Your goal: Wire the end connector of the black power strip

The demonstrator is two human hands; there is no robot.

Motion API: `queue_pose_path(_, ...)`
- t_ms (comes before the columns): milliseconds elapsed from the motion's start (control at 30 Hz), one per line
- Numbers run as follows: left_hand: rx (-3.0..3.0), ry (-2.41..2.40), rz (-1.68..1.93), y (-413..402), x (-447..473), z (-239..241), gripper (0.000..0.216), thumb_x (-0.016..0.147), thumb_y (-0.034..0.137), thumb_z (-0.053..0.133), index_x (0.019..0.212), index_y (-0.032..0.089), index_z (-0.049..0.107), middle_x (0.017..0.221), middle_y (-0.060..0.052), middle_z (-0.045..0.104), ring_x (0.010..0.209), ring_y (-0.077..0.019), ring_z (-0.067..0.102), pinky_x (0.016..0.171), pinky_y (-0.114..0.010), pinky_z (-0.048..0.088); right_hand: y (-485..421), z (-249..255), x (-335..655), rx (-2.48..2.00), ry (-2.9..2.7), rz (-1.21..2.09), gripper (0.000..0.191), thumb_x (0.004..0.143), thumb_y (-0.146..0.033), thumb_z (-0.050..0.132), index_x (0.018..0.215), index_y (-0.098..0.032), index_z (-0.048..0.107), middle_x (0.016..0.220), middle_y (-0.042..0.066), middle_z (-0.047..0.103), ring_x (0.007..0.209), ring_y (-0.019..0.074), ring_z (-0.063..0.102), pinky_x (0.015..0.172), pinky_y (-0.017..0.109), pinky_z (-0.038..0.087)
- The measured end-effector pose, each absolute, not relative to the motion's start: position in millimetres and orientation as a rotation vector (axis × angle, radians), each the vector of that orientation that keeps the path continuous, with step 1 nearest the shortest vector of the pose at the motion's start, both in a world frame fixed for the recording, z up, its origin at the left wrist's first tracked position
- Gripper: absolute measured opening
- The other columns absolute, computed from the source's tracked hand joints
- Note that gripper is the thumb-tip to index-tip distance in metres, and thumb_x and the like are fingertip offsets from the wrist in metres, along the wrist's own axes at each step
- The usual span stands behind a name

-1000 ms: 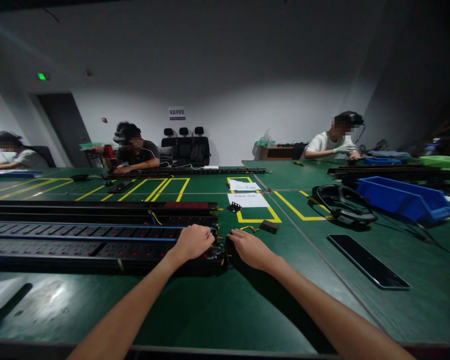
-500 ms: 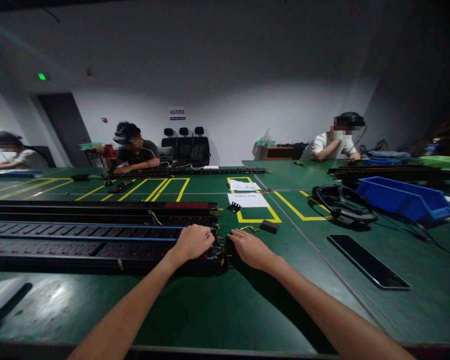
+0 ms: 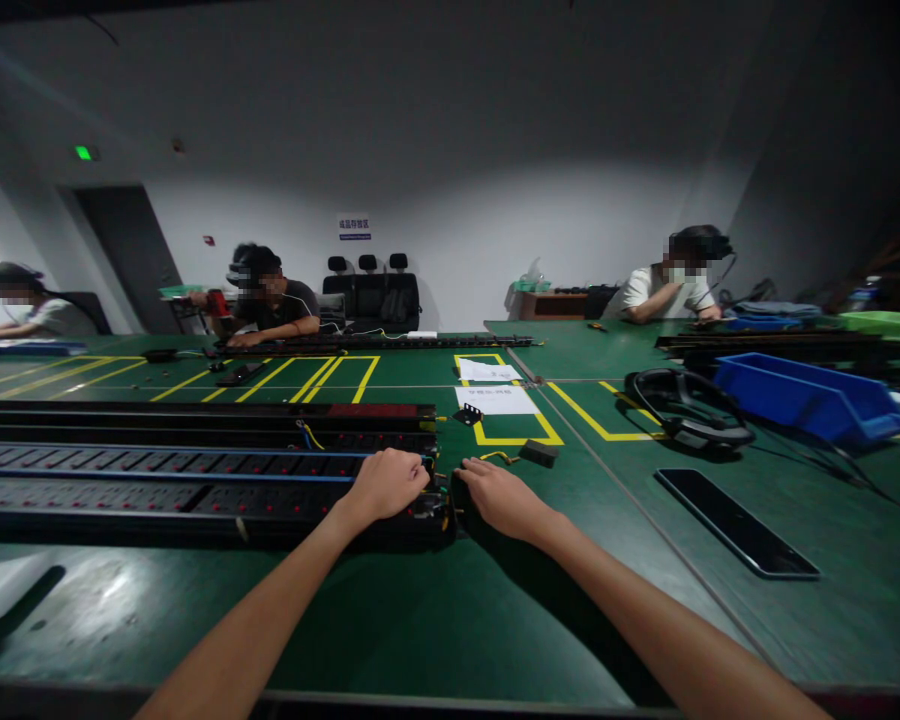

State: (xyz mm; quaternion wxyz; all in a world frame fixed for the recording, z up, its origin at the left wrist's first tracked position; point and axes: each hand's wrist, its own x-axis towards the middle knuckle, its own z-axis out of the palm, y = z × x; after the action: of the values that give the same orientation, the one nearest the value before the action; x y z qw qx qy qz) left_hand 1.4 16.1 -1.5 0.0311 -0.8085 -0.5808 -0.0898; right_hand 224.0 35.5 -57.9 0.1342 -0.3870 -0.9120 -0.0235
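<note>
Long black power strips (image 3: 150, 495) lie side by side across the left half of the table, with sockets and small red parts along them. My left hand (image 3: 391, 484) rests on their right end with its fingers curled; what lies under the fingers is hidden. Just past that end, my right hand (image 3: 504, 495) is closed, its fingertips close to the strips' ends. Anything in those fingers is too small or too hidden to make out. Short wires and metal bits (image 3: 429, 507) show between the two hands.
Behind my right hand lie a black block (image 3: 539, 453), a small black bracket (image 3: 468, 413) and paper sheets (image 3: 497, 400). To the right are a phone (image 3: 736, 523), a headset (image 3: 690, 412) and a blue bin (image 3: 810, 400). Several people sit across the green table.
My hands and the power strips show no visible movement. The person at the far right has shifted their head slightly.
</note>
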Motion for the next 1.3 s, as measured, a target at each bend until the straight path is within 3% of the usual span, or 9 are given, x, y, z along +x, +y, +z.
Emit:
queue_pose_path(867,-2.492,-1.783,-0.28,16.2,0.8,-2.5,0.03,0.09,0.028,0.042,0.072,0.021,0.065,0.075,-0.006,0.071,0.074,-0.0223,0.067,0.062,-0.027,0.038,34.7,-56.8,223.2,-1.123,-2.639,-0.076,0.044,0.092,-0.008,0.038,0.129,-0.006,0.062,0.133,0.021,0.061,0.126,0.0266,0.057,0.107,0.038,0.043)
queue_pose_path(1300,-2.512,-1.814,-0.247,15.6,1.2,-1.3,0.031,0.091,0.029,0.042,0.078,0.021,0.069,0.081,-0.008,0.072,0.079,-0.0234,0.067,0.071,-0.029,0.043,34.5,-56.7,223.2,-1.148,-2.635,-0.054,0.045,0.094,-0.009,0.037,0.132,-0.007,0.061,0.136,0.021,0.059,0.128,0.0268,0.055,0.108,0.039,0.042)
